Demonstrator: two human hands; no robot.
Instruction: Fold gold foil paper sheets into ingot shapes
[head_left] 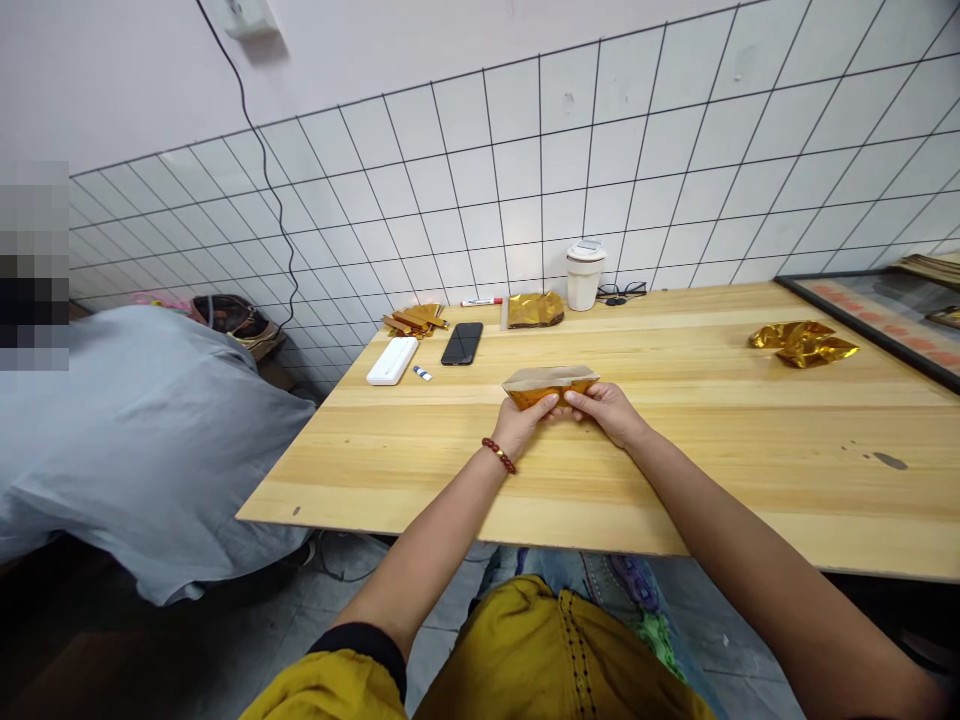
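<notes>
A sheet of gold foil paper (551, 381), partly folded, is held up just above the wooden table. Its upper strip shows a dull tan side, and shiny gold shows below that. My left hand (526, 418) is closed on the paper's lower left, thumb on the near face. Gripping its lower right is my right hand (606, 410), also thumb forward. The thumb tips nearly meet at the middle, and most of the other fingers are hidden behind the paper.
On the wooden table (420, 470) lie a black phone (462, 343), a white box-shaped device (392, 361), a small blue-white tube (422, 373), gold paper strips (415, 320), a gold packet (534, 309), a lidded cup (585, 275) and crumpled gold foil (802, 343). A person in grey (150, 430) is at left.
</notes>
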